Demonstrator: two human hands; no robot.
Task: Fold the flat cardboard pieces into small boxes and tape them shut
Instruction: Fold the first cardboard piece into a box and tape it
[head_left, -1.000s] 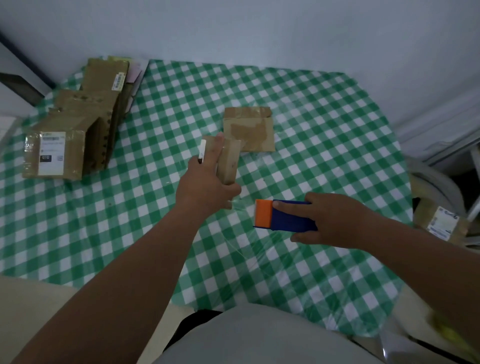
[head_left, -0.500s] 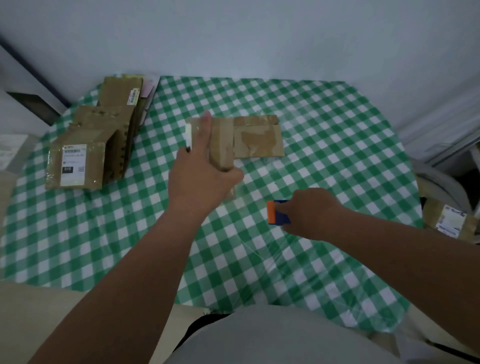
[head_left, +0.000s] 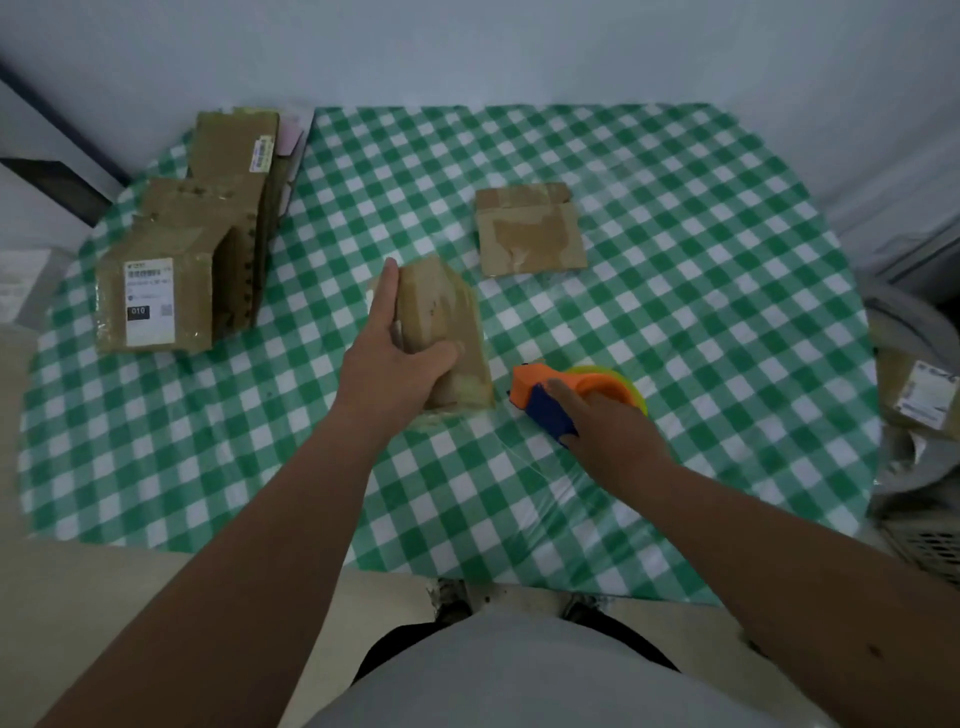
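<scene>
Box: the folded box (head_left: 441, 327) sits on the table a little left of centre, under the left hand, its long side running away from the person; shiny strips on its top look like tape.
Left hand: the left hand (head_left: 397, 358) grips the box, fingers straight along its left side and thumb curled over the near top edge. I judge this pins the box so it cannot slide while tape goes on.
Right hand: the right hand (head_left: 605, 421) is wrapped round the tape dispenser (head_left: 566, 397), forefinger laid along its blue body. The orange nose points at the box's near right corner, just beside it but apart, probably set for another strip.
Flat piece: one flat cardboard (head_left: 530, 231) lies beyond the box, well apart, likely the next to fold.
Stack: the stack (head_left: 182, 260) stands at the far left edge, one label facing the camera. Whether these are finished boxes I cannot tell.
Surface: the table (head_left: 675, 291) carries a green and white check cloth with a glossy sheen, so cardboard may slip on it.
Room: a pale wall (head_left: 519, 47) stands close behind; light is dim. Labelled parcels (head_left: 924, 400) lie off to the right.
</scene>
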